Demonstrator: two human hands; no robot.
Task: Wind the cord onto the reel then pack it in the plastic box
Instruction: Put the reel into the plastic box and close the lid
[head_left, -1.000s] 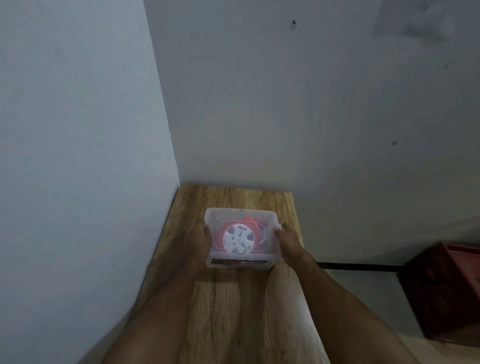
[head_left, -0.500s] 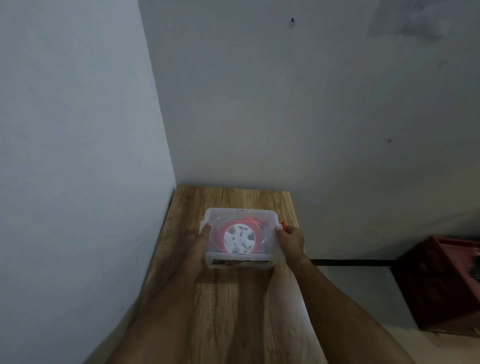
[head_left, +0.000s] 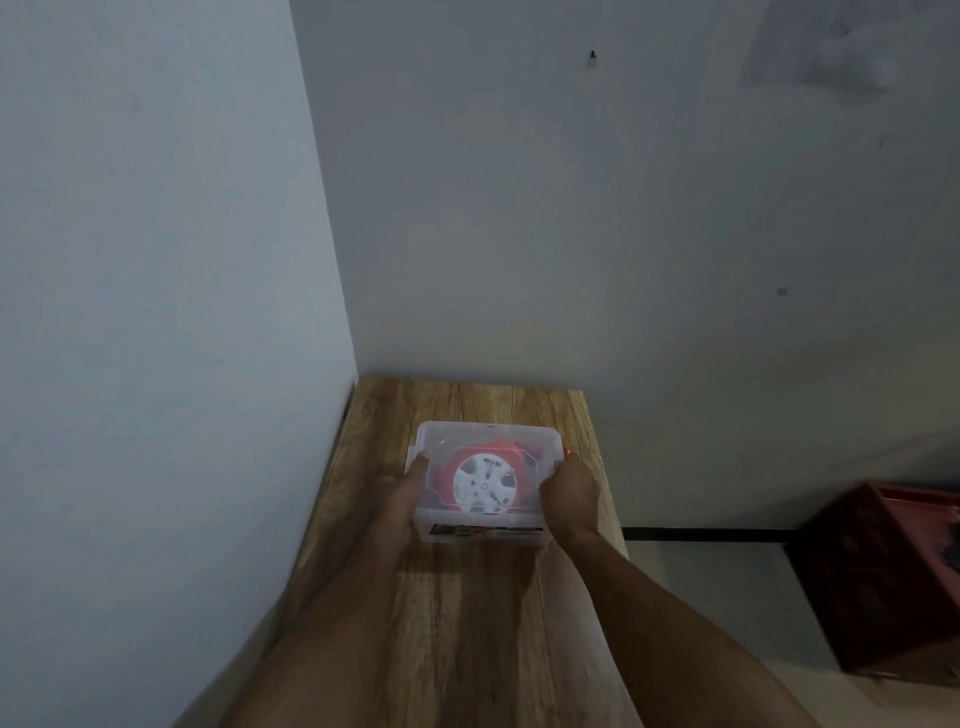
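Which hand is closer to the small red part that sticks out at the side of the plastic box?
Right. The right hand holds the box's right side, its fingertips just beside the red part. The left hand holds the opposite side, with the plastic box between.

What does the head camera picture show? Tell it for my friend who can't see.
Two hands, the left hand and the right hand, touch the sides of a clear plastic box on a wooden table in a corner. Inside lies a red reel with a white middle.
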